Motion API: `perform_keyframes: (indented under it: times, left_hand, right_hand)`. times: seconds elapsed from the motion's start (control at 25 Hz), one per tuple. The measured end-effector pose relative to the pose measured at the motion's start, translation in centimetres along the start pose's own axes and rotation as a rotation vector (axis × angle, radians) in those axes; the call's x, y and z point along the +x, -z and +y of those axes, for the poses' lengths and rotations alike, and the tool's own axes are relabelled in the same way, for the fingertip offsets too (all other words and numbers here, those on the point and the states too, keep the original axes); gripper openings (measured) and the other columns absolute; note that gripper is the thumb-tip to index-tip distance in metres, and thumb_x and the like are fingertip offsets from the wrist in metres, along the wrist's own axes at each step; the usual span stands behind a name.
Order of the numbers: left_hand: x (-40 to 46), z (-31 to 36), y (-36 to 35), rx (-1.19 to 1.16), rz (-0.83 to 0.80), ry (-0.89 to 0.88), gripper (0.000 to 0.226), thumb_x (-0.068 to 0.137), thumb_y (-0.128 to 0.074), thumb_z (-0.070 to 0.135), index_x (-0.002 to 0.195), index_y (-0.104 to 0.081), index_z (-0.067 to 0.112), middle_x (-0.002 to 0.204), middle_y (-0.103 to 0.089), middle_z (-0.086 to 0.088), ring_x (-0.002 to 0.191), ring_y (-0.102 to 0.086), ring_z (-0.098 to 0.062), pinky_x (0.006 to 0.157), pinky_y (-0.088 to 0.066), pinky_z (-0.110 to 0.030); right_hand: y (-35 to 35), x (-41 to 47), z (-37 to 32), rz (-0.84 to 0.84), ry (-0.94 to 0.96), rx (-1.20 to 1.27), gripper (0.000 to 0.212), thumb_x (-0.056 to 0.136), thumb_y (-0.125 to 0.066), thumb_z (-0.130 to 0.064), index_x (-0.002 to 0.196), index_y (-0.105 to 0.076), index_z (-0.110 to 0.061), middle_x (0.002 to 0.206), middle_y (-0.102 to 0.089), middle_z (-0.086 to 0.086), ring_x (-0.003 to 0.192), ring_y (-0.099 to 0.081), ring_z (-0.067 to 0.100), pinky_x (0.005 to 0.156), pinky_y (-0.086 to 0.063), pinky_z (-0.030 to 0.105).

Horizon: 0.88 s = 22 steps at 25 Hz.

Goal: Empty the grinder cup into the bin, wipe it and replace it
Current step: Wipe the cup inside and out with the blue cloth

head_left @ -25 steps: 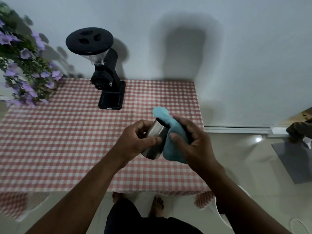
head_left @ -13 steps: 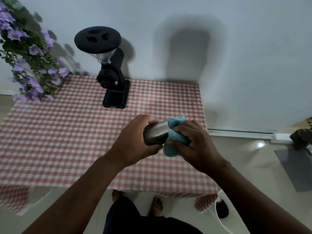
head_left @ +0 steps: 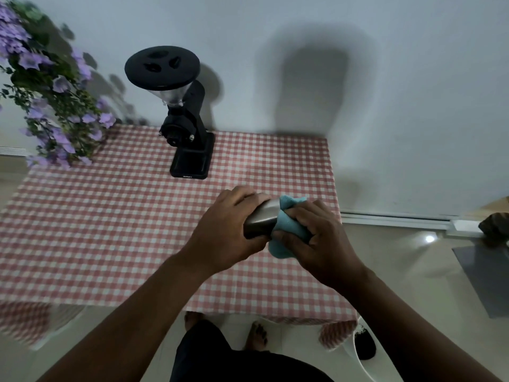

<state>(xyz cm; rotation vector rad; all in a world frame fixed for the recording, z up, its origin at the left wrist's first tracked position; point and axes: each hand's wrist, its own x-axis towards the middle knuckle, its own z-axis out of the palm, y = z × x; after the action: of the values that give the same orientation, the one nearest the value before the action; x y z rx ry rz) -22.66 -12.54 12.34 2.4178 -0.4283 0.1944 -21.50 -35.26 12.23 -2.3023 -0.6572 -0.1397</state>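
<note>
Grinder cup (head_left: 261, 220), smooth brushed-metal cylinder, lies sideways above the gingham table (head_left: 110, 230); I see left hand (head_left: 228, 230) clenched around it, right hand (head_left: 316, 238) gripping soft blue cloth (head_left: 286, 230) against its mouth.

Bare tablecloth (head_left: 110, 230) lies between hands (head_left: 275, 232) and grinder (head_left: 190, 150).

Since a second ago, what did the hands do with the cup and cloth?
The left hand tipped the cup from nearly upright onto its side. The right hand bunched the cloth over its mouth. Both kept their grip; the grinder stayed put.
</note>
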Motion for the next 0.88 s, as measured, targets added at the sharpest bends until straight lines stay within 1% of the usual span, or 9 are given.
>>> perform_keyframes:
  times: [0.12, 0.16, 0.28, 0.32, 0.44, 0.48, 0.68, 0.84, 0.88]
  left_hand:
    - [-0.1, -0.4, 0.9, -0.388, -0.198, 0.193, 0.065, 0.080, -0.087, 0.040, 0.139, -0.061, 0.027, 0.124, -0.065, 0.015, 0.108, -0.067, -0.005, 0.087, -0.062, -0.024]
    - [-0.3, -0.3, 0.6, -0.376, -0.205, 0.189, 0.064, 0.081, -0.086, 0.038, 0.139, -0.061, 0.027, 0.125, -0.064, 0.014, 0.109, -0.066, -0.005, 0.088, -0.061, -0.024]
    - [-0.7, 0.3, -0.6, -0.068, -0.112, 0.042, 0.066, 0.080, -0.083, 0.039, 0.138, -0.056, 0.025, 0.129, -0.057, 0.013, 0.112, -0.055, -0.006, 0.091, -0.054, -0.023]
    - [-0.5, 0.3, -0.4, -0.083, -0.117, 0.063, 0.065, 0.077, -0.085, 0.038, 0.135, -0.057, 0.025, 0.127, -0.058, 0.013, 0.110, -0.057, -0.006, 0.090, -0.056, -0.026]
    - [0.0, -0.9, 1.6, -0.467, -0.321, 0.261, 0.065, 0.075, -0.091, 0.027, 0.133, -0.063, 0.029, 0.123, -0.068, 0.014, 0.107, -0.070, -0.008, 0.084, -0.065, -0.029]
    - [0.0, -1.1, 1.9, -0.491, -0.361, 0.275, 0.066, 0.076, -0.091, 0.026, 0.136, -0.063, 0.030, 0.123, -0.069, 0.015, 0.108, -0.071, -0.007, 0.085, -0.065, -0.028]
    - [-0.1, -0.1, 0.7, -0.071, -0.147, 0.076, 0.067, 0.076, -0.087, 0.040, 0.135, -0.057, 0.031, 0.125, -0.054, 0.020, 0.109, -0.057, -0.005, 0.088, -0.052, -0.022]
    - [0.3, -1.4, 2.3, -0.403, -0.290, 0.260, 0.061, 0.075, -0.091, 0.029, 0.131, -0.066, 0.029, 0.120, -0.068, 0.015, 0.105, -0.070, -0.007, 0.081, -0.064, -0.026]
    - [0.0, -1.2, 2.3, -0.385, -0.295, 0.254, 0.062, 0.076, -0.090, 0.030, 0.132, -0.065, 0.029, 0.121, -0.067, 0.015, 0.106, -0.069, -0.006, 0.082, -0.063, -0.027]
  right_hand:
    - [0.5, -0.6, 0.8, -0.051, 0.141, -0.078, 0.029, 0.089, -0.074, -0.036, 0.112, -0.073, -0.017, 0.108, -0.069, -0.007, 0.101, -0.054, 0.014, 0.088, -0.048, 0.035]
    - [0.5, -0.7, 1.1, -0.065, 0.145, -0.088, 0.028, 0.089, -0.074, -0.036, 0.110, -0.074, -0.017, 0.106, -0.069, -0.007, 0.100, -0.054, 0.016, 0.086, -0.050, 0.039]
    - [-0.1, -0.8, 0.6, -0.023, 0.040, 0.006, 0.026, 0.087, -0.079, -0.031, 0.107, -0.074, -0.015, 0.105, -0.069, -0.007, 0.098, -0.055, 0.015, 0.084, -0.051, 0.043]
    - [-0.2, -0.9, 0.3, -0.010, 0.043, 0.019, 0.026, 0.086, -0.079, -0.031, 0.107, -0.074, -0.015, 0.106, -0.070, -0.007, 0.098, -0.055, 0.015, 0.085, -0.051, 0.040]
    - [0.4, -0.9, 0.4, -0.070, 0.208, -0.098, 0.027, 0.089, -0.076, -0.035, 0.110, -0.076, -0.017, 0.110, -0.070, -0.004, 0.101, -0.057, 0.019, 0.087, -0.047, 0.034]
    - [0.6, -0.7, 0.7, -0.105, 0.235, -0.135, 0.026, 0.090, -0.074, -0.036, 0.109, -0.076, -0.018, 0.110, -0.070, -0.005, 0.101, -0.056, 0.017, 0.086, -0.047, 0.034]
    - [-0.6, -0.4, 0.5, -0.053, -0.011, 0.042, 0.028, 0.086, -0.071, -0.035, 0.107, -0.075, -0.018, 0.105, -0.068, -0.009, 0.096, -0.053, 0.011, 0.082, -0.046, 0.028]
    - [-0.7, -0.8, 0.5, -0.080, 0.125, -0.041, 0.028, 0.088, -0.073, -0.034, 0.110, -0.076, -0.017, 0.107, -0.070, -0.007, 0.099, -0.055, 0.013, 0.086, -0.045, 0.027]
    - [-0.6, -0.6, 0.6, -0.102, 0.134, -0.043, 0.026, 0.088, -0.073, -0.033, 0.108, -0.076, -0.018, 0.104, -0.070, -0.007, 0.097, -0.054, 0.011, 0.084, -0.045, 0.027]
